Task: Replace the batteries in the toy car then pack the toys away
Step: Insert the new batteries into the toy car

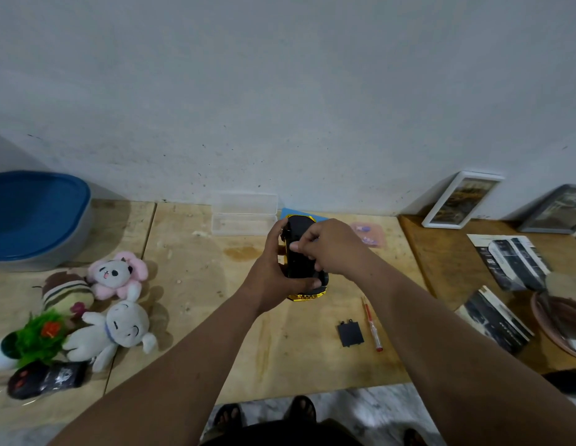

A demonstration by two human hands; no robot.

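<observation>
The toy car [299, 262] is held upside down above the middle of the bench [196, 278], its black underside facing up and its gold body showing at the near end and along the left edge. The left hand [270, 278] cups it from the left, fingers curled round the side and thumb up by the far wheel, the forearm reaching in straight from below. The right hand [328, 247] lies over the far half of the underside with fingers bent and tips pressed to the black plate; whether it pinches anything small there cannot be told. Just near of the right hand, on the bench, lie a black battery cover [350, 333] and, beside it to the right, a slim red-handled screwdriver [372, 325], apart from each other. Beyond the hands sit an open clear plastic case [245, 214] against the wall, a blue sheet [288, 214] partly hidden by the car, and a small pink packet [368, 235]. Well to the left of the left hand are plush toys [116, 304], a green tuft toy [39, 339], a dark toy car [45, 379] and a blue-lidded tub [35, 217]. Far right are picture frames [460, 201] and booklets [512, 255].
</observation>
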